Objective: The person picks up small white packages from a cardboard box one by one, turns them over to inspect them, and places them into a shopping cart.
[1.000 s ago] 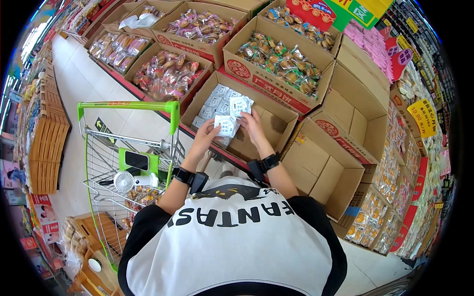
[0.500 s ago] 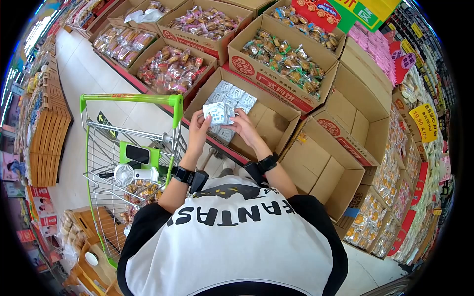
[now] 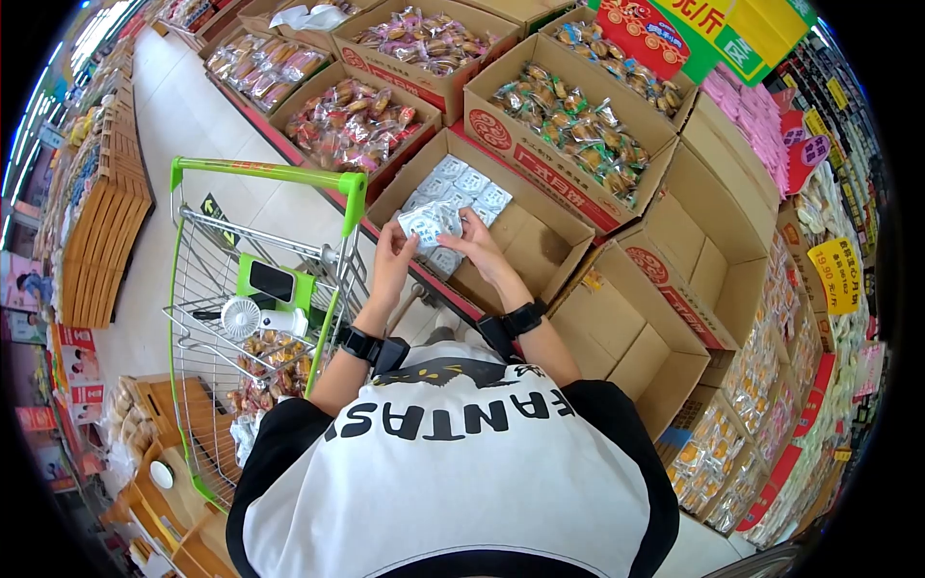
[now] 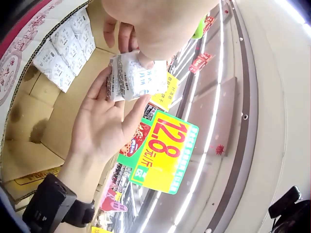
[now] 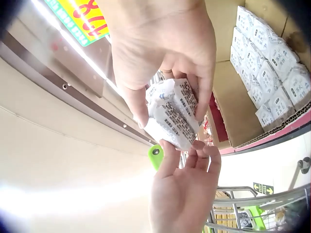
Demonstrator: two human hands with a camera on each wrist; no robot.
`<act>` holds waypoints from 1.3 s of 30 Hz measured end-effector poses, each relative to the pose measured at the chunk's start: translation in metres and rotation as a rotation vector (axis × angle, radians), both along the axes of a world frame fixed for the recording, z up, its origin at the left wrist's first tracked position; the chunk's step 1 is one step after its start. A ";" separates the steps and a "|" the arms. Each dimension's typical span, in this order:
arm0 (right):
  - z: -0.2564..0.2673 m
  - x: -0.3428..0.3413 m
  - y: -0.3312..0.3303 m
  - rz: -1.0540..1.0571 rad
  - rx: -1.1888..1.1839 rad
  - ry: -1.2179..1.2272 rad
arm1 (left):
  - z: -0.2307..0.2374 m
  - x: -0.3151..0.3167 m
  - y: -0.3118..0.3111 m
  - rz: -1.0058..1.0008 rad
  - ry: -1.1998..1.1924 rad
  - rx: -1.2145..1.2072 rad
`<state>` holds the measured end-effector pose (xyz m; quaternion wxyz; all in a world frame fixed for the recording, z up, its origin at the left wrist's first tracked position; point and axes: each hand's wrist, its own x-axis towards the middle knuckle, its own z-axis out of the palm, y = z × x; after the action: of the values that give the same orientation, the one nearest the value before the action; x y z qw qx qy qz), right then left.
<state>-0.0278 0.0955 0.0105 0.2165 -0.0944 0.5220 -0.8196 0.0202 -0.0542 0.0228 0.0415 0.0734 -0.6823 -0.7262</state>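
Note:
Two or more white wrapped packets (image 3: 427, 224) (image 4: 133, 76) (image 5: 172, 112) are held close together above a carton (image 3: 575, 238). My left hand (image 3: 390, 260) (image 4: 155, 24) (image 5: 182, 196) pinches them from one side, between thumb and fingers. From the other side, my right hand (image 3: 482, 250) (image 4: 99, 124) (image 5: 163, 53) grips them with its thumb and fingers. Similar packets (image 3: 469, 181) (image 4: 65, 51) (image 5: 267, 63) lie in rows at one end of that carton, below the hands.
A green-handled shopping cart (image 3: 358, 197) stands to the left, with bagged goods (image 3: 270, 361) inside. Cartons of wrapped pastries (image 3: 352, 130) line the far side. Two cartons with bare bottoms (image 3: 602, 318) are at the right, beside packed shelves.
The packets, held apart one second ago, are now together between both hands. They have shifted slightly left of where the right hand held its packet. The head view has shifted a little.

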 end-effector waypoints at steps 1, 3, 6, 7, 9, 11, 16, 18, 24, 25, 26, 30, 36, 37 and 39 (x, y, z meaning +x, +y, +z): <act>-0.002 0.000 -0.001 0.009 -0.003 0.000 | 0.001 0.002 0.000 0.009 0.000 -0.003; -0.004 -0.001 -0.003 0.038 0.051 0.059 | 0.003 0.004 0.001 0.000 0.026 -0.025; -0.003 0.001 -0.007 0.082 0.019 0.050 | -0.002 0.009 0.001 0.046 0.049 -0.064; -0.002 0.001 -0.007 0.095 0.015 0.050 | -0.003 0.012 0.001 0.058 0.048 -0.068; -0.001 0.003 -0.009 0.127 0.031 0.052 | -0.005 0.019 0.002 0.128 0.059 -0.099; -0.005 0.006 -0.012 0.174 0.002 0.044 | -0.004 0.029 0.003 0.172 0.048 -0.111; 0.000 0.020 -0.019 0.340 -0.056 0.043 | -0.011 0.064 -0.002 0.248 -0.016 -0.133; -0.013 0.026 -0.026 0.404 -0.076 0.018 | -0.013 0.081 -0.003 0.285 -0.042 -0.116; -0.013 0.053 -0.040 0.636 -0.091 -0.033 | -0.019 0.134 -0.001 0.358 -0.109 -0.060; -0.017 0.056 -0.044 0.661 -0.121 0.027 | -0.021 0.141 -0.001 0.398 -0.112 -0.054; -0.018 0.059 -0.047 0.674 -0.118 0.030 | -0.022 0.147 -0.002 0.412 -0.109 -0.051; -0.019 0.068 -0.050 0.746 -0.071 0.068 | -0.021 0.165 -0.006 0.406 -0.223 -0.055; -0.011 0.069 -0.054 0.758 0.031 0.126 | -0.024 0.168 -0.012 0.395 -0.158 0.026; -0.008 0.071 -0.056 0.750 0.026 0.115 | -0.022 0.170 -0.014 0.393 -0.160 0.062; -0.001 0.077 -0.063 0.756 0.023 0.113 | -0.016 0.177 -0.020 0.403 -0.153 0.100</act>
<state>0.0488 0.0323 0.0093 0.4754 -0.3226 0.4707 -0.6696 0.1975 -0.0743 0.0072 0.1303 0.2650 -0.6179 -0.7287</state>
